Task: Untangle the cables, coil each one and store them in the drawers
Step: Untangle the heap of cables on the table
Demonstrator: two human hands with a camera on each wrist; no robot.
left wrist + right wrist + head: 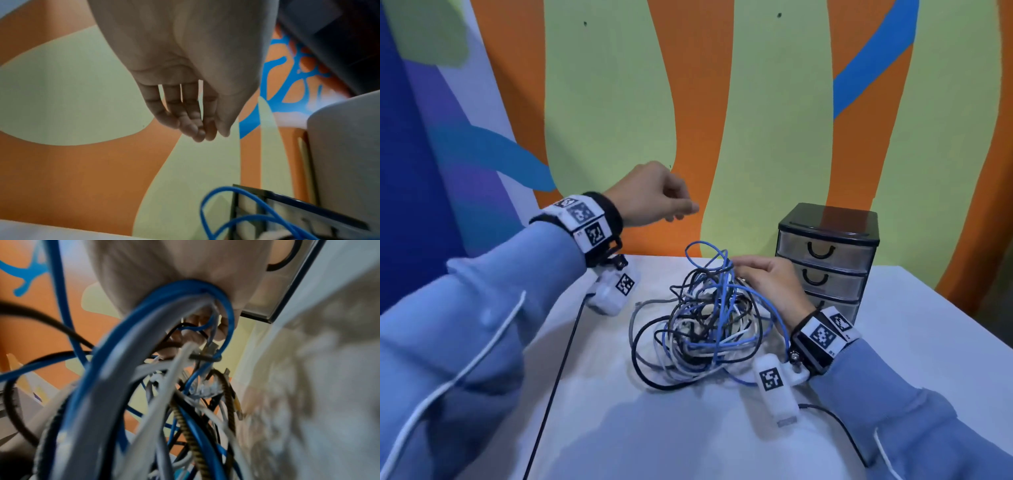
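Note:
A tangle of blue, black, white and grey cables (705, 325) lies heaped in the middle of the white table (688, 438). My right hand (739, 270) is at the top right of the heap, fingers curled into the strands. In the right wrist view the fingers (191, 337) grip several cables (144, 386), among them a blue one. My left hand (681, 210) hangs in the air above and left of the heap, touching nothing. Its fingers (197, 129) droop loosely and hold nothing. A blue loop (236, 203) rises below it.
A small drawer unit (828, 260) with a black top and three translucent drawers, all closed, stands at the back right against the painted wall. It sits just behind my right hand. A thin black wire (561, 359) runs along the table's left edge.

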